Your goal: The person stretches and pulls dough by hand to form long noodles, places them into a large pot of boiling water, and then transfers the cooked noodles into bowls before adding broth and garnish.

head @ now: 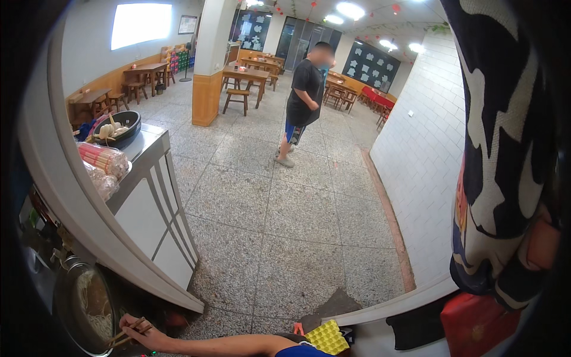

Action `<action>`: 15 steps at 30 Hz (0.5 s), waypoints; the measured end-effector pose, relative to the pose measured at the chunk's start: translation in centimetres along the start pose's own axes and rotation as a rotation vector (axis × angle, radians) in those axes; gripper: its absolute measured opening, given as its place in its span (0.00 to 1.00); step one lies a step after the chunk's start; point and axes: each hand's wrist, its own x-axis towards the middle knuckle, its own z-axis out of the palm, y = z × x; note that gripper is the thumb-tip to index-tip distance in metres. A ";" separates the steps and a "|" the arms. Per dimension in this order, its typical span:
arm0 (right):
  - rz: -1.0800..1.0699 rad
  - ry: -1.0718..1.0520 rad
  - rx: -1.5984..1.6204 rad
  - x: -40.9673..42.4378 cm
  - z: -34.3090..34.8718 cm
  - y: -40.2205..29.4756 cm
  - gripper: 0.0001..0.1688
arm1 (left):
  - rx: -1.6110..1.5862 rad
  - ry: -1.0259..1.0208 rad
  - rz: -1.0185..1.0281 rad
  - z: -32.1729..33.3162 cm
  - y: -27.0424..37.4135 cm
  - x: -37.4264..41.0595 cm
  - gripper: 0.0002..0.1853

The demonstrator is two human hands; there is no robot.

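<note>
My right hand (142, 334) grips a pair of wooden chopsticks (119, 338) at the lower left, its arm bare below a blue sleeve. The chopsticks' tips reach the near rim of a round metal pot (62, 308). Inside the pot lie pale noodles (99, 323) in brownish liquid. My left hand is out of view.
A white door frame (134, 250) curves past the pot. Beyond it, a cabinet (147, 232) bears a black bowl of garlic (129, 136) and plastic-wrapped chopsticks (105, 158). A person (305, 93) stands on the speckled floor. Patterned cloth (499, 134) hangs right; a yellow egg tray (328, 337) sits low.
</note>
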 end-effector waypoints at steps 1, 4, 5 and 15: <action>-0.019 -0.001 -0.005 0.0 0.1 0.3 0.11 | 0.001 0.008 -0.002 -0.2 -0.3 -0.1 0.12; -0.011 0.001 0.027 -0.4 -0.3 0.2 0.10 | 0.006 0.009 -0.015 -0.4 -1.2 0.0 0.12; -0.001 -0.012 0.052 -0.4 -0.2 0.4 0.10 | 0.003 0.024 -0.023 -0.7 -1.7 -0.4 0.12; 0.120 -0.118 0.115 -1.1 3.4 4.6 0.10 | -0.002 0.285 -0.263 -8.9 -19.0 -6.8 0.12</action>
